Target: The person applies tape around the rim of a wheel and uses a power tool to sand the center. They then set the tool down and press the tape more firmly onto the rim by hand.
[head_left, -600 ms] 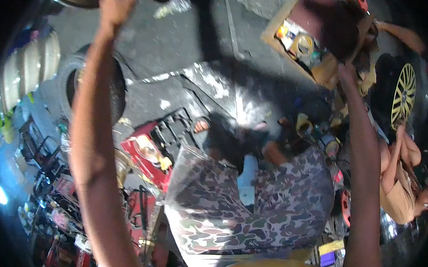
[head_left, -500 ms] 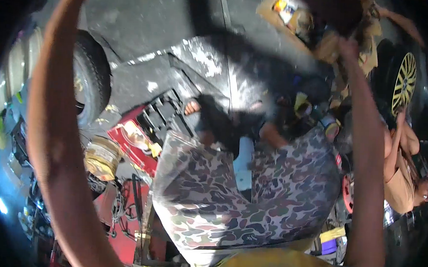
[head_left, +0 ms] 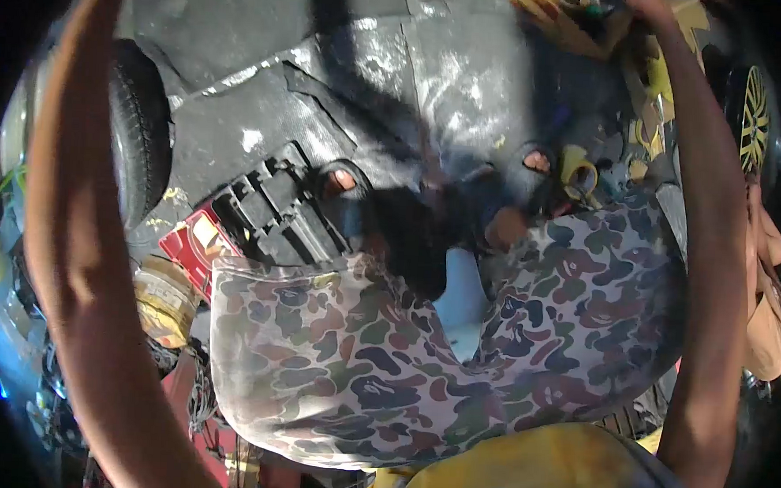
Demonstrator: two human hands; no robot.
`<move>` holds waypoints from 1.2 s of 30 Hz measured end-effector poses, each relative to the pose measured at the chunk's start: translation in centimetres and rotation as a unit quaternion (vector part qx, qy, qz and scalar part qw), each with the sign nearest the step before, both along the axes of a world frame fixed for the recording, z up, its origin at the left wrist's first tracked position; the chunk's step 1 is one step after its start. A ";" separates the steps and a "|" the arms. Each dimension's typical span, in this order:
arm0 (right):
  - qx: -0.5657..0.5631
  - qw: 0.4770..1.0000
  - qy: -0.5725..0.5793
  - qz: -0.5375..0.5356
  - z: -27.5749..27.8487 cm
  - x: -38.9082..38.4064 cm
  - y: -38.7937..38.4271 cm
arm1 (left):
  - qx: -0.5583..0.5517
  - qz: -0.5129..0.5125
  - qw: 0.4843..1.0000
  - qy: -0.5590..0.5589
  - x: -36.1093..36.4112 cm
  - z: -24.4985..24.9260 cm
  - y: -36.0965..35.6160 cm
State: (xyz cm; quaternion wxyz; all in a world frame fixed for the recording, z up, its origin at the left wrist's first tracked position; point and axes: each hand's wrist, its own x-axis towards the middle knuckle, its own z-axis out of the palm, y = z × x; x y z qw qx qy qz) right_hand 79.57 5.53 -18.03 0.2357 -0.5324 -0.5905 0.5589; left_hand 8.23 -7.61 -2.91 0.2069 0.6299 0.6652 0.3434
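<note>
Brown cardboard box (head_left: 565, 25) sits at the upper right of the frame, partly cut off — the right hand (head_left: 643, 1) is near it at the top edge, and I cannot tell whether its fingers are open or closed. The left hand is out of view past the upper left, fingers unseen — a tyre (head_left: 140, 134) is near the left forearm (head_left: 78, 139).

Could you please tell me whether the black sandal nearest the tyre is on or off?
On: the black sandal sits around a foot, whose bare toes show at its front.
</note>
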 end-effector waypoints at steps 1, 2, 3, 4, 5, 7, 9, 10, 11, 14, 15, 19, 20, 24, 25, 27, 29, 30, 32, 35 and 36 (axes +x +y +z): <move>0.101 0.964 0.102 0.225 -2.2 2.9 2.2 | -0.044 -0.012 0.999 -0.028 -0.3 -1.2 -1.0; 0.241 0.879 -0.301 0.281 -6.3 4.7 7.7 | 0.028 0.053 0.996 -0.059 1.6 -3.1 -2.9; 0.325 0.603 -0.634 0.359 -10.2 6.5 13.0 | 0.033 0.033 0.999 -0.001 3.8 -3.1 -5.6; 0.224 0.719 -0.607 0.252 -4.7 2.3 7.8 | -0.080 0.105 0.933 -0.334 1.5 -6.0 -6.3; 0.164 0.788 -0.568 0.171 -0.9 -0.4 3.2 | 0.021 0.036 0.994 0.103 1.4 -8.3 -8.6; 0.113 0.839 -0.524 0.088 3.2 -2.0 -0.3 | 0.007 0.064 0.987 0.147 6.8 -7.7 -12.8; 0.032 0.923 -0.383 -0.020 4.3 -0.4 -0.4 | -0.082 0.030 0.979 0.184 7.3 -7.4 -15.6; 0.091 0.892 -0.439 0.053 4.3 1.1 1.6 | -0.142 0.051 0.972 0.178 7.3 -6.1 -17.3; 0.139 0.848 -0.496 0.125 4.5 2.5 3.1 | -0.211 0.069 0.961 0.166 7.4 -4.9 -18.7; 0.105 0.904 -0.415 -0.017 16.3 -3.5 -6.6 | -0.280 0.130 0.946 0.096 4.2 -1.8 -19.8; 0.113 0.939 -0.319 -0.054 18.1 -3.8 -7.4 | -0.262 0.150 0.953 0.033 3.3 -0.5 -20.1; 0.121 0.967 -0.215 0.057 20.8 -3.3 -6.8 | -0.128 0.175 0.963 -0.157 3.3 8.3 -20.8; 0.124 0.968 -0.210 0.057 21.8 -3.7 -9.0 | -0.111 0.168 0.960 -0.193 3.8 10.0 -20.8; 0.123 0.963 -0.173 0.166 26.3 -5.7 -15.0 | -0.093 0.172 0.969 -0.149 7.5 15.0 -21.5; 0.125 0.966 -0.158 0.163 26.8 -6.3 -16.5 | -0.076 0.195 0.969 -0.134 8.5 15.5 -21.4; 0.118 0.961 -0.167 0.184 28.6 -7.3 -19.0 | -0.054 0.217 0.968 -0.117 10.0 16.3 -21.4; 0.107 0.957 -0.175 0.206 29.8 -8.4 -21.9 | -0.041 0.250 0.964 -0.079 10.6 15.9 -21.3; 0.116 0.956 -0.164 0.213 30.5 -8.9 -23.4 | -0.042 0.256 0.965 -0.048 9.9 15.2 -21.0; 0.136 0.949 -0.160 0.236 32.1 -9.5 -25.5 | -0.030 0.261 0.964 -0.032 9.7 14.3 -21.5; 0.211 0.926 -0.173 0.261 32.3 -9.7 -27.5 | -0.023 0.270 0.962 -0.029 10.5 13.0 -22.7; 0.167 0.943 -0.140 0.251 32.6 -9.6 -28.5 | 0.007 0.251 0.967 0.037 10.7 12.2 -22.9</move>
